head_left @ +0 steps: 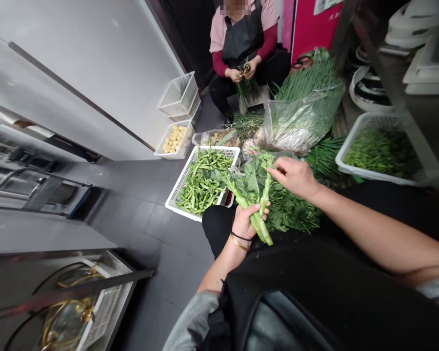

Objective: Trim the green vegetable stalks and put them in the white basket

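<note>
My left hand [244, 223] is closed around thick pale-green leafy vegetable stalks [259, 222], their cut ends pointing down toward my lap. Beside the top of one stalk, my right hand [292, 176] has its fingers curled together in a pinch. What lies between those fingertips is too small to make out. Dark green leaves [290, 207] are heaped just beyond my knees, below the right hand. To the left stands a white perforated basket [173, 201] full of cut green stems [201, 183].
Opposite me a person [243, 36] crouches, holding a bunch of greens. A plastic bag of long green scallions [303, 117] stands ahead. A basket of leaves [358, 170] is at right, a crate of yellowish potatoes [173, 139] at left. A metal rack [402, 105] borders the right.
</note>
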Demonstrator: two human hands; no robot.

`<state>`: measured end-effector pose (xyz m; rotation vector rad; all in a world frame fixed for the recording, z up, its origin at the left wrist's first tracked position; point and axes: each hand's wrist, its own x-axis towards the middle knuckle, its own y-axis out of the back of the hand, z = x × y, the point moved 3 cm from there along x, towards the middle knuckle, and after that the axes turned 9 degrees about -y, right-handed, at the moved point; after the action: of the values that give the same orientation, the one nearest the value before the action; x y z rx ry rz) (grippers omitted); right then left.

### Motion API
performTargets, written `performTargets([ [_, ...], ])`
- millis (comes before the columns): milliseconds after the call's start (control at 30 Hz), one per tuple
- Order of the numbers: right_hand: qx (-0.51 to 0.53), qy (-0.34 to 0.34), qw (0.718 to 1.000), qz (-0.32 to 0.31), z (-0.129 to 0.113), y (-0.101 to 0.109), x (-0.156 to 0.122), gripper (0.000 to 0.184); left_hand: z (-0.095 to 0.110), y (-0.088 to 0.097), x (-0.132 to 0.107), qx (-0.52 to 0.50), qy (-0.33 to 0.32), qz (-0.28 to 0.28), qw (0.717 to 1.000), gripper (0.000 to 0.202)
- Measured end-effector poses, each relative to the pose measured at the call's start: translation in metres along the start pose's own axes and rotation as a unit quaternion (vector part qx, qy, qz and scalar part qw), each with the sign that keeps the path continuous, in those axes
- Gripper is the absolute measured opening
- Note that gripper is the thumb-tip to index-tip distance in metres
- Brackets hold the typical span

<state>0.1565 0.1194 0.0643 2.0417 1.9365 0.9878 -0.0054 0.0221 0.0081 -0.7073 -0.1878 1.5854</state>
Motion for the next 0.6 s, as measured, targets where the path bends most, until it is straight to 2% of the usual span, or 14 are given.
performTargets([
  [67, -0.077, 0.099, 0.991, 0.045, -0.006, -0.001, -0.016, 0.025, 0.0, -0.001, -0.003, 0.026, -0.028, 0.029, 0.999, 0.028],
  [100, -0.097, 0.142, 0.984, 0.043, -0.007, -0.002, -0.025, 0.022, 0.001, -0.001, -0.003, 0.035, -0.046, 0.047, 0.997, 0.028],
  [167, -0.108, 0.216, 0.97, -0.005, -0.007, -0.005, -0.042, 0.02, 0.004, -0.002, -0.003, 0.04, -0.08, 0.074, 0.993, 0.029],
  [233, -0.093, 0.242, 0.964, -0.064, -0.006, -0.007, -0.052, 0.024, 0.006, -0.004, -0.001, 0.036, -0.099, 0.085, 0.991, 0.028],
  [267, -0.076, 0.214, 0.971, -0.078, -0.004, -0.006, -0.052, 0.027, 0.006, -0.004, 0.001, 0.037, -0.1, 0.087, 0.99, 0.028],
  [333, -0.027, 0.084, 0.993, -0.072, 0.004, -0.001, -0.041, 0.029, 0.005, -0.004, 0.003, 0.054, -0.105, 0.094, 0.989, 0.028],
  [400, 0.011, -0.053, 0.997, -0.058, 0.013, 0.004, -0.023, 0.027, 0.003, -0.001, 0.003, 0.096, -0.126, 0.104, 0.982, 0.028],
  [433, 0.014, -0.094, 0.994, -0.06, 0.016, 0.005, -0.014, 0.029, 0.002, 0.0, 0.003, 0.124, -0.143, 0.107, 0.976, 0.028],
  [500, -0.007, -0.117, 0.991, -0.063, 0.018, 0.003, 0.001, 0.029, 0.001, 0.002, 0.002, 0.171, -0.181, 0.112, 0.962, 0.028],
  [600, -0.069, -0.062, 0.995, -0.034, 0.015, -0.007, 0.005, 0.019, -0.001, 0.002, 0.0, 0.182, -0.188, 0.118, 0.958, 0.031],
])
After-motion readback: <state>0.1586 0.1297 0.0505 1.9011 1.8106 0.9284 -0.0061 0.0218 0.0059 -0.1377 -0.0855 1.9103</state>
